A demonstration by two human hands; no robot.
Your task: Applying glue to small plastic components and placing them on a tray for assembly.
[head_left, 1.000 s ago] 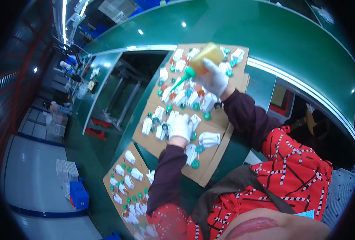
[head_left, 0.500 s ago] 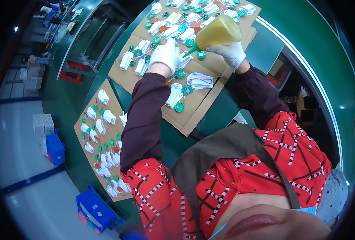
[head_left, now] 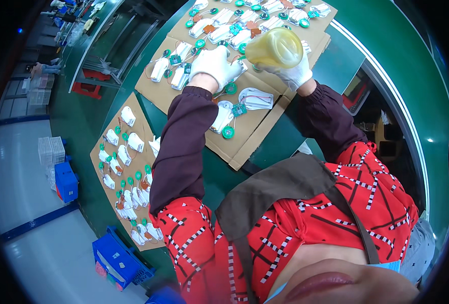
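My right hand (head_left: pixel 298 73), in a white glove, is closed round a squeeze bottle (head_left: pixel 275 48) of yellowish liquid. The bottle is tilted with its base toward me; its green nozzle points left toward my left hand. White-gloved too, my left hand (head_left: pixel 214 66) is over the white plastic casings on the cardboard, its thumb spread away from its fingers; its fingertips are partly hidden. Close to my wrists lie a white casing (head_left: pixel 257 99) with thin wires, a green circuit board (head_left: pixel 239 110) and a round green part (head_left: pixel 228 132).
Several more wired casings cover the far part of the cardboard sheet (head_left: pixel 244 147). A second cardboard sheet (head_left: pixel 113 167) at the left bears rows of similar assemblies. Blue bins (head_left: pixel 117 256) stand on the floor at lower left. A white-edged green surface (head_left: pixel 412 66) runs along the right.
The bottle has tipped so that its base faces me more, and its nozzle is now mostly hidden. My left hand has turned and its thumb has spread out to the right.
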